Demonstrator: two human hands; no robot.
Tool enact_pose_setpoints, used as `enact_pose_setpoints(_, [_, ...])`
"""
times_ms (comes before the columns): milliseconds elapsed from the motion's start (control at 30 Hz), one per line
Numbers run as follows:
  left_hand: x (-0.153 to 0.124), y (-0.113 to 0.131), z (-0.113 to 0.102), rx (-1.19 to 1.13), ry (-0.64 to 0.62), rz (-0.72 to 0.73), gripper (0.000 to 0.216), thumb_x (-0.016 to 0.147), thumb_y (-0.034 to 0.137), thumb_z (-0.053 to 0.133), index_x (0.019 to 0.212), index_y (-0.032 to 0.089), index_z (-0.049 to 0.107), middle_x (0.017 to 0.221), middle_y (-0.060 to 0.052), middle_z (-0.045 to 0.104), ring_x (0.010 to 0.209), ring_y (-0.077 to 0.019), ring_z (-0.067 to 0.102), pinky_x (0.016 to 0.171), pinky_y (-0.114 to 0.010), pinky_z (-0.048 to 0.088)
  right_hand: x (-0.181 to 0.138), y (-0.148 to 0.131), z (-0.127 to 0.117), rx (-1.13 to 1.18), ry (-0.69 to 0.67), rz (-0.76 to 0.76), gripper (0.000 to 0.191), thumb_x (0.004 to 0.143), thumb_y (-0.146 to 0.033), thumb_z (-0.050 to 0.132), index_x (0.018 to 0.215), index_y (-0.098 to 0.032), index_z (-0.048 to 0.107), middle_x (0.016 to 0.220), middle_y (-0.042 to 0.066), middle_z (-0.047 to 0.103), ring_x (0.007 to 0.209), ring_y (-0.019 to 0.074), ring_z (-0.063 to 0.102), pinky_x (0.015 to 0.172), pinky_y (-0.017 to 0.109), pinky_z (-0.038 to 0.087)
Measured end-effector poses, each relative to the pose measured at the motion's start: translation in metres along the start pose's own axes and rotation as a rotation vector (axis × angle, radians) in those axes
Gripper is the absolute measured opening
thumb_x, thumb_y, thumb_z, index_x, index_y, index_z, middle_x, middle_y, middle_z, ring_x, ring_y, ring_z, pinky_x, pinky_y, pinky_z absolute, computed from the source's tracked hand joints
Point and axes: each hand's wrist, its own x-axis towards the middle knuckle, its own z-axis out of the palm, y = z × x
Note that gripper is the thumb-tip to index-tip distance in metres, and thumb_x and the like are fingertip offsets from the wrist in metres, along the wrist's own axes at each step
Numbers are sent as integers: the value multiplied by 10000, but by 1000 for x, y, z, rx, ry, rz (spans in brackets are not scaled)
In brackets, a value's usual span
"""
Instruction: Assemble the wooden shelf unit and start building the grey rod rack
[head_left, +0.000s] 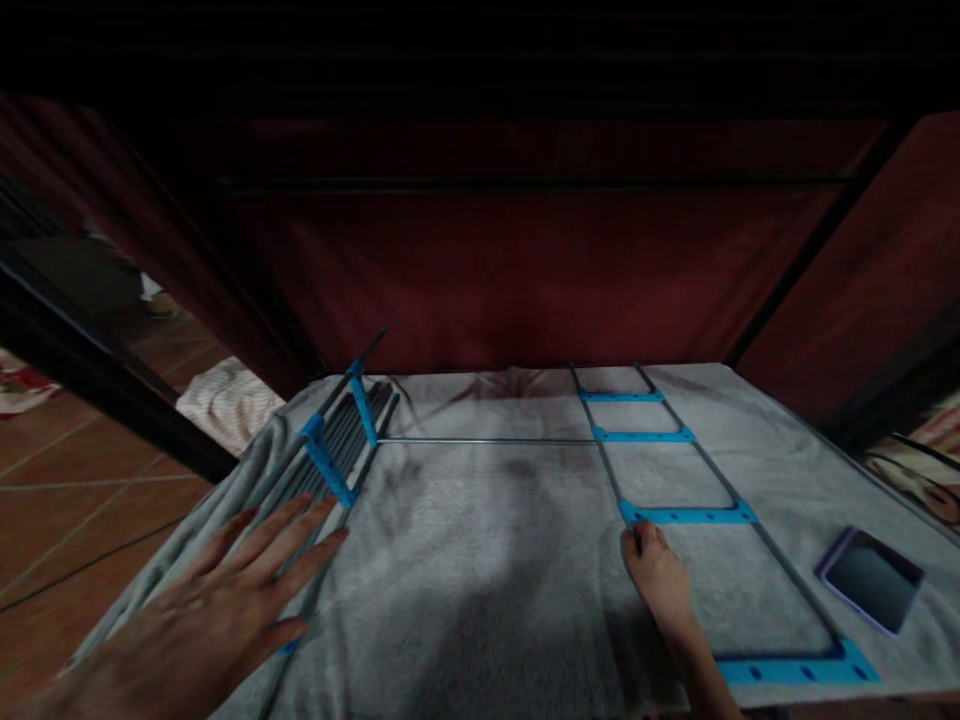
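My left hand [217,590] is stretched flat with its fingers spread, resting on or just above a bundle of dark metal rods with blue plastic connectors [341,440] at the left edge of a grey cloth [487,560]. My right hand [656,570] is closed in a pinch on the left rail of a ladder-like frame of dark rods and blue crossbars [686,515] that lies flat on the cloth. A single thin rod [487,440] runs across the cloth from the bundle to this frame.
A phone with a purple case [870,580] lies on the cloth at the right. Dark red fabric walls on black poles [525,280] enclose the back and sides. Tiled floor [82,490] and a pale cloth heap [225,400] lie to the left.
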Motion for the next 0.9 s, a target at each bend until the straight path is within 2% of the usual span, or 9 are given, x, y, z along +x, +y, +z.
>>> enact_pose_setpoints(67, [23,23,9,77,-286,112,515,821,447,679,1329,507,727,1580,47,584,1544,-321,451,1276,-583,323,-1,0,1,9,16,1,282,1072,-327,423,1151,-182,651,1157,144,759,874,240,772,720,321,497])
enact_pose_setpoints(133, [55,51,25,75,-463,276,565,872,341,667,1423,468,672,1649,54,504,1588,-271,381,1318,-503,260,-4,-1,2,23,43,-1,285,1069,-323,421,1161,-173,645,1164,152,755,876,236,768,716,320,496])
enact_pose_setpoints(233, [115,90,69,91,-567,492,626,874,223,696,1486,338,632,1677,-30,478,1585,-284,382,1326,-479,234,-7,-5,3,31,97,-2,279,1063,-313,416,1148,-164,636,1131,154,759,879,226,759,703,305,483])
enact_pose_setpoints(300, [157,109,107,132,-520,544,609,889,136,652,1490,230,621,1676,-110,471,1582,-318,378,1324,-513,221,-7,-7,4,22,126,-3,266,1061,-309,412,1119,-163,627,1100,146,761,864,221,756,681,294,465])
enact_pose_setpoints(433, [225,131,180,178,-418,433,564,964,141,550,1528,139,554,1669,-185,457,1552,-325,421,1285,-503,320,-6,-6,9,32,144,-1,241,1066,-293,412,1124,-170,610,1110,134,753,852,216,757,668,288,460])
enact_pose_setpoints(600, [252,122,251,209,-277,285,659,978,102,401,1633,167,420,1671,-184,451,1559,-307,406,1280,-526,317,-3,-3,19,81,173,-16,199,1067,-272,427,1083,-196,611,1070,105,750,893,206,761,703,263,477])
enact_pose_setpoints(667, [256,110,268,267,-285,254,756,935,32,349,1676,181,341,1701,-193,400,1588,-318,356,1275,-585,288,-1,-3,22,87,189,-23,195,1065,-264,427,1069,-199,611,1053,100,753,896,206,760,704,257,476])
enact_pose_setpoints(767, [265,97,273,311,-266,217,809,917,11,328,1698,213,271,1697,-182,406,1584,-295,356,1262,-594,280,-1,-5,25,74,198,-7,216,1062,-261,407,1053,-194,612,1026,106,757,861,209,759,676,260,468])
enact_pose_setpoints(900, [281,96,260,344,-263,175,669,940,65,364,1581,214,482,1535,-192,566,1412,-313,542,1159,-509,419,0,-7,25,34,173,15,240,1066,-253,396,1040,-187,625,1016,114,762,836,213,764,657,264,465])
